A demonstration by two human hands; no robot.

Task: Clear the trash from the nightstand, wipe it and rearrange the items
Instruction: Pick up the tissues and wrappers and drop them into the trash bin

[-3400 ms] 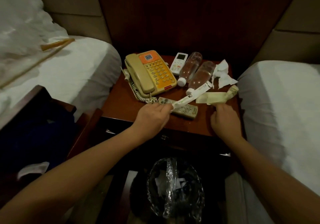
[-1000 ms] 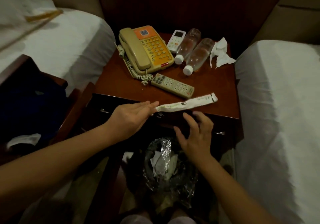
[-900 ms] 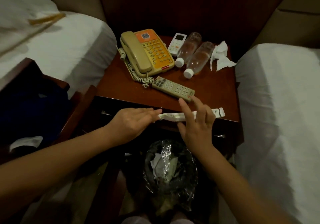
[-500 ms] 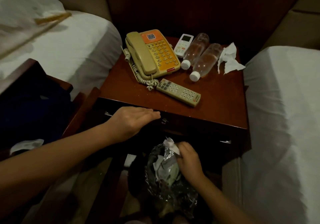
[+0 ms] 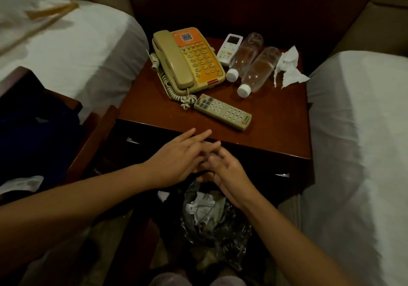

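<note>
The dark wooden nightstand (image 5: 280, 117) carries a beige and orange phone (image 5: 187, 60), a long beige remote (image 5: 223, 114), a small white remote (image 5: 229, 48), two clear bottles (image 5: 254, 64) lying on their sides and a crumpled white tissue (image 5: 288, 68) at the back right. Below its front edge stands a bin with a plastic liner (image 5: 212, 215) holding paper trash. Above the bin my left hand (image 5: 178, 159) and my right hand (image 5: 227, 175) meet, fingers straight and touching each other, with nothing held.
White beds flank the nightstand on the left (image 5: 72, 49) and right (image 5: 362, 144). A dark wooden chair or luggage rack (image 5: 44, 117) stands at the left. The nightstand's top is speckled with crumbs.
My right hand took the long paper wrapper from the nightstand's edge, pushed it into the bin and rose again. Both hands now meet above the bin, empty.
</note>
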